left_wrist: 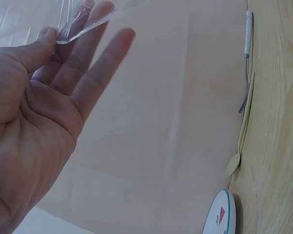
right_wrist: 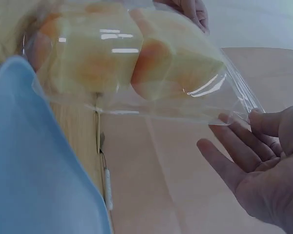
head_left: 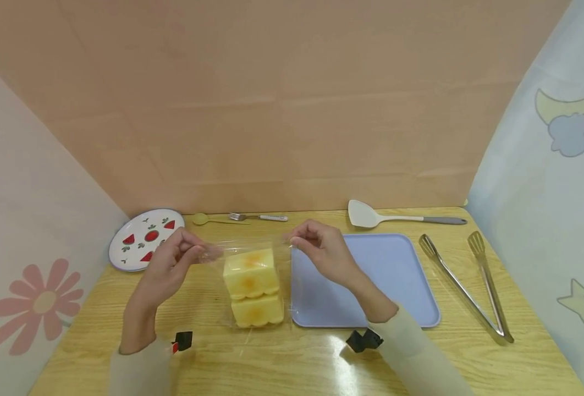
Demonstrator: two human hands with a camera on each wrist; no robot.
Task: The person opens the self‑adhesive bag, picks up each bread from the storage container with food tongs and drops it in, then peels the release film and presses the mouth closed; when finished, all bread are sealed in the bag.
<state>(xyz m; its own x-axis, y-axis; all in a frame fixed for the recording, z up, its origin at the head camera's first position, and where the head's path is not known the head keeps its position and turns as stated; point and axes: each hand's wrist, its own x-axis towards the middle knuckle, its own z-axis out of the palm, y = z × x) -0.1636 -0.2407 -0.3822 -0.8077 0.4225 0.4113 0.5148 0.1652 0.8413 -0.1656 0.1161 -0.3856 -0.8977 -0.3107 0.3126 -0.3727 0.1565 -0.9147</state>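
A clear plastic bag [head_left: 286, 275] hangs upright between my hands, left of the tray. Inside it sit two pale yellow bread pieces [head_left: 251, 273] with browned patches, one above the other in the head view. My left hand [head_left: 169, 267] pinches the bag's upper left corner between thumb and fingers; the left wrist view shows the film at those fingertips [left_wrist: 103, 10]. At the upper right corner my right hand [head_left: 328, 254] pinches the film in the same way. The right wrist view shows the bread [right_wrist: 95, 53] through the stretched, shiny plastic.
A blue tray [head_left: 366, 286] lies right of the bag, with metal tongs [head_left: 462, 289] spread open beyond it. Along the back are a white spatula [head_left: 366, 214], a fork [head_left: 257, 217] and a yellow spoon [head_left: 202, 219]. A watermelon-patterned plate [head_left: 133, 228] stands at the left. Walls enclose three sides.
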